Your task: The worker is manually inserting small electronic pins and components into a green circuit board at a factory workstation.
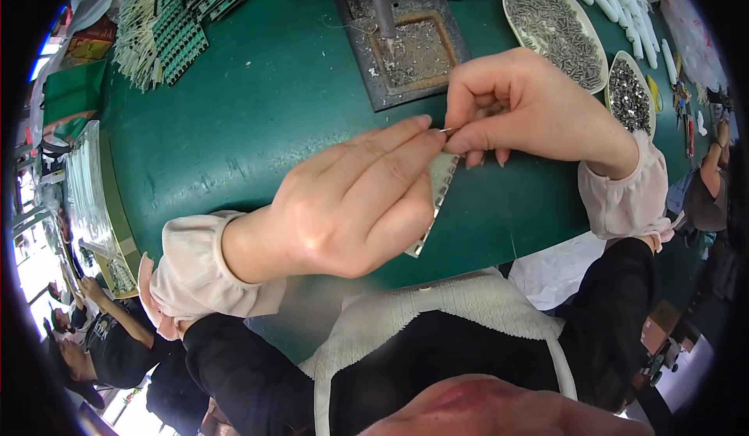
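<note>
My left hand (351, 194) is closed around a narrow pale-green board (445, 172) with metal pieces along its edge, holding it over the green table. Much of the board is hidden under that hand. At the board's far end, my right hand (524, 108) pinches a tiny, thin metal piece (447, 130) between thumb and forefinger, close to the left fingertips. Just beyond my hands, a fixed metal rod (380, 3), like a soldering iron, points down over a square tray (376, 85) littered with metallic bits.
A dish (509, 7) of small metal cylinders and another (614, 63) of shiny metal parts stand at the right. White tubes (616, 3) and hand tools (683, 97) lie beyond. Green circuit boards (179, 38) with pale wires are stacked at far left. Other people sit at both sides.
</note>
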`<state>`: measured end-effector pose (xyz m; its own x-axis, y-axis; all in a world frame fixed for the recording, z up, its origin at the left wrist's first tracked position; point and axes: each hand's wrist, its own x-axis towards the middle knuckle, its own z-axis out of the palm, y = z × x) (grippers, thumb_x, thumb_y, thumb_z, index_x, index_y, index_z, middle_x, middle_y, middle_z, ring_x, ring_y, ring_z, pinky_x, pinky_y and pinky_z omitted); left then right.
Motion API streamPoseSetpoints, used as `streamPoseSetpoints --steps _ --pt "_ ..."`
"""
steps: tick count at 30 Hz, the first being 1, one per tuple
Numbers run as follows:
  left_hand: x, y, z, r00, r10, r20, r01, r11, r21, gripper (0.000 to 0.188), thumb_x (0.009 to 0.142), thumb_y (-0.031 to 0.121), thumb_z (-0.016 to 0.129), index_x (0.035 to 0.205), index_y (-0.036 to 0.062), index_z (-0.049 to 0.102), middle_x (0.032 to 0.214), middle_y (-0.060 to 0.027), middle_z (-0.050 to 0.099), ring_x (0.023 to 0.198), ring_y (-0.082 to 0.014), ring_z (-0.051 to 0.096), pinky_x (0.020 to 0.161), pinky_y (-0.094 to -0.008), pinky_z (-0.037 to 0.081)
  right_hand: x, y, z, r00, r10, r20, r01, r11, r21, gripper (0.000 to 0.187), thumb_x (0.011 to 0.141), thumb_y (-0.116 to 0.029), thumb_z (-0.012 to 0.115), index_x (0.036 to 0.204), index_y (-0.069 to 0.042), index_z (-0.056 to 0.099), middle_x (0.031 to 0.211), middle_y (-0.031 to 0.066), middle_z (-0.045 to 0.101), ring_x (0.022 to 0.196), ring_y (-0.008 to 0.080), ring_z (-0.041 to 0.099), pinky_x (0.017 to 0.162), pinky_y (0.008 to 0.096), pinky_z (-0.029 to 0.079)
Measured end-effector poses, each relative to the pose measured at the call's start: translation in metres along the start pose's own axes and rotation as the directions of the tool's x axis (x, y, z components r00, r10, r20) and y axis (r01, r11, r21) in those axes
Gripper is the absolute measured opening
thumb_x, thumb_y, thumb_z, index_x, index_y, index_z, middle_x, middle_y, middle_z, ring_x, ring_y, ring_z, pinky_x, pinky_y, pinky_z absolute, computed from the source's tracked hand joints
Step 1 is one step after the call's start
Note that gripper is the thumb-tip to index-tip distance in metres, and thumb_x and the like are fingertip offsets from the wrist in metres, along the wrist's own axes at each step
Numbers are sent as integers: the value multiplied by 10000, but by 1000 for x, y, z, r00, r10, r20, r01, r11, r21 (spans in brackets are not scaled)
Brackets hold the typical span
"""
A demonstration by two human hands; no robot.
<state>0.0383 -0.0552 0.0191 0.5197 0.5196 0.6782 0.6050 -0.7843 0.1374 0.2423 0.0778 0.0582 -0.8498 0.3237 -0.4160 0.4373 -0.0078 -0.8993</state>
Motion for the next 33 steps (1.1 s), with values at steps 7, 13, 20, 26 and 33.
streamPoseSetpoints --steps 7,13,20,26,33 --pt "-4 -2 2 998 34 -55 -38 997 -74 173 688 -108 734 745 -110 571 956 -316 702 838 -402 754 679 -400 644 6 0 -6 993 6 121 -7 1000 9 151 882 0 759 961 -13 631 836 45 732 712 86 712 546 184 519" --pt "-5 -4 0 998 23 -65 -24 1000 -5 156 661 57 698 746 -15 589 1009 -240 716 862 -332 753 658 -340 621 3 9 -19 998 -12 -59 19 994 109 154 977 -61 651 1054 -47 518 836 87 753 645 108 710 473 181 480" --pt "1 -5 -24 858 -435 273 511 771 -380 155 829 -7 755 913 -53 633 1014 -263 729 949 -334 754 776 -358 628 -3 -8 -14 998 29 -59 -20 989 149 147 1054 -173 572 1021 -66 477 648 32 647 439 50 530 382 168 322" --pt "7 -29 -24 232 -730 643 694 -339 -635 122 984 51 640 1054 -47 653 1117 -181 736 1021 -286 743 845 -318 630 -2 7 13 927 -190 -325 167 981 -99 121 1054 -132 571 1001 -69 483 607 -59 469 491 18 442 472 187 293" --pt "8 -38 -23 298 -755 584 609 -320 -726 297 1028 127 567 1220 -85 646 1121 -192 738 1018 -299 745 853 -305 632 1 12 14 845 -300 -443 235 952 -197 105 1036 -103 592 1001 -61 503 639 -55 501 511 16 448 486 181 307"
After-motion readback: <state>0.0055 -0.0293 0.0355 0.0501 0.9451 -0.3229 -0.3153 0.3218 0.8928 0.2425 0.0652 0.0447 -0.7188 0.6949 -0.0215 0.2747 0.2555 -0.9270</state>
